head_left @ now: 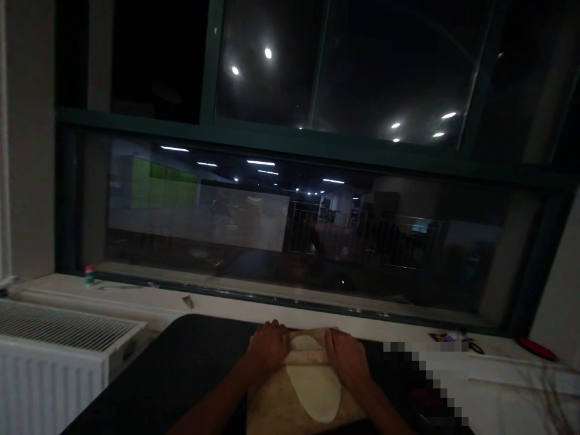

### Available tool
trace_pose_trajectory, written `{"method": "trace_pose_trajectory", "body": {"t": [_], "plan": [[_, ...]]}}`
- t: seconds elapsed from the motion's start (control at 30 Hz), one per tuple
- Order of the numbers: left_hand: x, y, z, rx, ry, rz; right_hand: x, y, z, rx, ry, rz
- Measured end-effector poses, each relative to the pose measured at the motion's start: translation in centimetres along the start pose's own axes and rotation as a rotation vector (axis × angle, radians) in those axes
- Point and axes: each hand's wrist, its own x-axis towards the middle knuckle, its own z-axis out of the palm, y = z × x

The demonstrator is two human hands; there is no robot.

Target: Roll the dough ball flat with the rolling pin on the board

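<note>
A flattened, elongated piece of pale dough [317, 393] lies on a wooden board [266, 403]. Across its upper part runs a thin rolling pin [308, 357]. My left hand [270, 347] is closed round the pin's left end, at the board's far left edge. Gripping the other end is my right hand [348, 357], its fingers curled over the pin. Both ends of the pin are hidden by my hands. The dough sticks out on both sides of the pin, with the larger part nearer me.
Under the board is a dark table [199, 368] touching the windowsill [226, 308]. A white radiator [54, 362] stands to the left. On the sill are a small red-and-green container [89, 275], a red round object [536, 348] and small items [448, 336]. A blurred patch covers the right side.
</note>
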Motion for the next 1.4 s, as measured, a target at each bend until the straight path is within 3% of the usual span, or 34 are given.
{"method": "trace_pose_trajectory", "body": {"t": [0.17, 0.37, 0.5, 0.63, 1.0, 1.17, 1.3, 1.4], "plan": [[0.1, -0.2, 0.4, -0.014, -0.001, 0.014, -0.9, 1.1, 1.4, -0.021, 0.022, -0.048], [1.9, -0.4, 0.1, -0.009, -0.003, -0.002, 3.4, 2.0, 3.0, 0.029, -0.176, -0.228], [2.8, -0.6, 0.0, 0.0, 0.005, -0.013, 5.6, 1.8, 3.4, -0.008, -0.18, -0.184], [2.6, -0.4, 0.3, -0.004, 0.012, -0.033, 5.5, 1.4, 3.2, -0.008, -0.165, -0.109], [-4.3, 3.0, -0.2, -0.066, 0.059, 0.001, -3.8, 0.6, -1.2, 0.085, -0.1, -0.071], [-7.5, 3.4, 0.1, -0.094, 0.182, 0.086, -8.8, -0.6, -3.4, 0.208, -0.009, -0.034], [-7.6, 2.3, -0.3, -0.152, 0.193, 0.184, -12.3, -1.9, -4.2, 0.171, -0.006, -0.014], [-6.8, 1.3, -0.9, -0.18, 0.167, 0.253, -13.0, -3.2, -4.7, 0.079, -0.023, 0.016]]}}
